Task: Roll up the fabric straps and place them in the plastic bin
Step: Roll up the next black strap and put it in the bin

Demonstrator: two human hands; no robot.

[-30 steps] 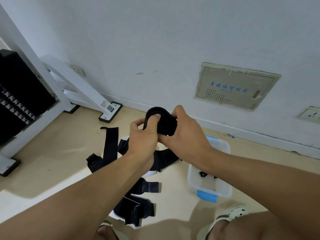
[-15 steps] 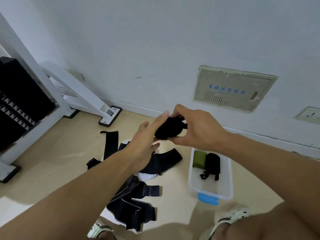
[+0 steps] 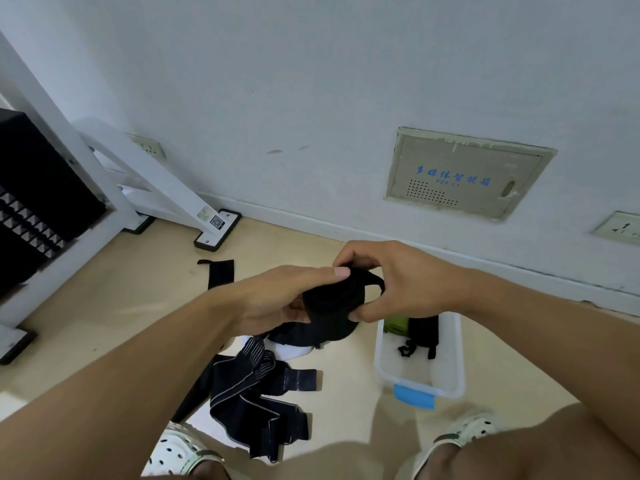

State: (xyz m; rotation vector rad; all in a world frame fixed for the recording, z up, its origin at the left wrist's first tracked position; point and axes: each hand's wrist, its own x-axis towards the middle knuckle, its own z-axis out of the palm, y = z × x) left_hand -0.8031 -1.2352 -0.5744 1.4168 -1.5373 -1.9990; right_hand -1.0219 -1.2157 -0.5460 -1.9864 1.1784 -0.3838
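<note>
A rolled black fabric strap [image 3: 334, 299] is held in the air above the floor, gripped from both sides. My left hand [image 3: 277, 299] cups its left side with the index finger laid across the top. My right hand [image 3: 398, 278] pinches its right side, where a thin loop of strap sticks out. Below and to the right stands the clear plastic bin [image 3: 450, 368] with a blue latch; a green roll [image 3: 394, 323] and a black roll [image 3: 423, 330] lie inside. Loose dark straps [image 3: 252, 393] are heaped on the floor below my hands.
A single black strap [image 3: 220, 273] lies flat on the floor further left. A white metal frame with black feet [image 3: 216, 233] and a black studded panel [image 3: 31, 216] stand at the left. The wall with a panel box [image 3: 464, 174] is straight ahead. My sandalled feet [image 3: 180, 452] are at the bottom.
The roll has been wound tighter and smaller and lowered a little. My hands have shifted right and apart, which uncovers the bin and its two rolls.
</note>
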